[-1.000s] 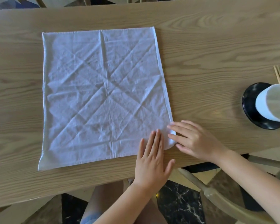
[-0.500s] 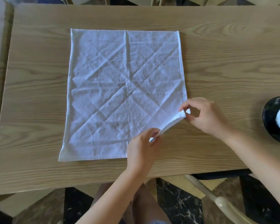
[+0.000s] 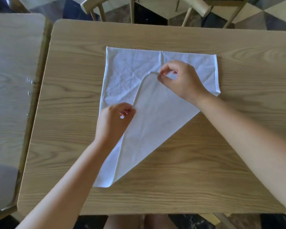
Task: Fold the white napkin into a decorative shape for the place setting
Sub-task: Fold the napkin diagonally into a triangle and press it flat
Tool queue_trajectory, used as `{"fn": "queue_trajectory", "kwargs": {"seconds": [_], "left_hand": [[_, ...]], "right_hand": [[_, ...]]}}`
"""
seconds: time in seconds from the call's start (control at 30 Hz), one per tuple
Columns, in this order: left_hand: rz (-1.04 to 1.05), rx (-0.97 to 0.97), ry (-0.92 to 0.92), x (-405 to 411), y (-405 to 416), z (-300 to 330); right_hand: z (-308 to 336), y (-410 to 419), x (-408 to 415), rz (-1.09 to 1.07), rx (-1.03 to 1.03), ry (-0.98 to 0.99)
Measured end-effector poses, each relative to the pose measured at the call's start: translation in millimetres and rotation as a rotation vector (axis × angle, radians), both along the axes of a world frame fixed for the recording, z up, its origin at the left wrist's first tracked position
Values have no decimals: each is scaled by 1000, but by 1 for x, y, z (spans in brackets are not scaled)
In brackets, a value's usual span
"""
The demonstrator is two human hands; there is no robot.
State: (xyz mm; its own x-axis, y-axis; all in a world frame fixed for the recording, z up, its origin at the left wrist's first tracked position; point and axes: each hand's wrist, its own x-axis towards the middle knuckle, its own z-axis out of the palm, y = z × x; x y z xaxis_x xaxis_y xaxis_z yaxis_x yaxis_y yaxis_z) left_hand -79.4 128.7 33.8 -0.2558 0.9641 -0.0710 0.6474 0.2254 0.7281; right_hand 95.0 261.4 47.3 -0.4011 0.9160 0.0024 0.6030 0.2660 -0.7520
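head view shows the napkin (image 3: pixel 132 70) lying flat on the bench (image 3: pixel 188 179) with its near right corner lifted and carried over toward the far left, so a raised flap arches between the two hands. the right hand (image 3: pixel 180 80) pinches the tip of that corner between thumb and fingertips, just left of its knuckles, and holds it above the cloth's middle. the left hand (image 3: pixel 116 119) pinches the flap's hemmed edge just beyond its own fingers, lower down and nearer the body. this looks like a first diagonal fold. to do it well, i would judge that the right hand should carry the tip on to the far left corner and match the edges before anything is pressed, while the left hand keeps the hem taut so the flap does not sag or twist; then the crease along the diagonal, below and between the hands, should be smoothed from its middle outward. the bottom layer looks wrinkled and may shift, so the pull should be light. the right hand hides the cloth under it, the left wrist covers part of the near edge, and whether the tip is touching the lower layer cannot be told.
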Motion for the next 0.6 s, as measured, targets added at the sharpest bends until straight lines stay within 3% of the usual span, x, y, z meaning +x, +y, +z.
{"fn": "queue_trajectory", "kwargs": {"seconds": [0.27, 0.6], "left_hand": [[-32, -13, 157, -64, 40, -24], [29, -9, 162, -89, 52, -44]], "right_hand": [[-31, 43, -75, 30, 25, -62], [-60, 63, -122, 61, 92, -205]]}}
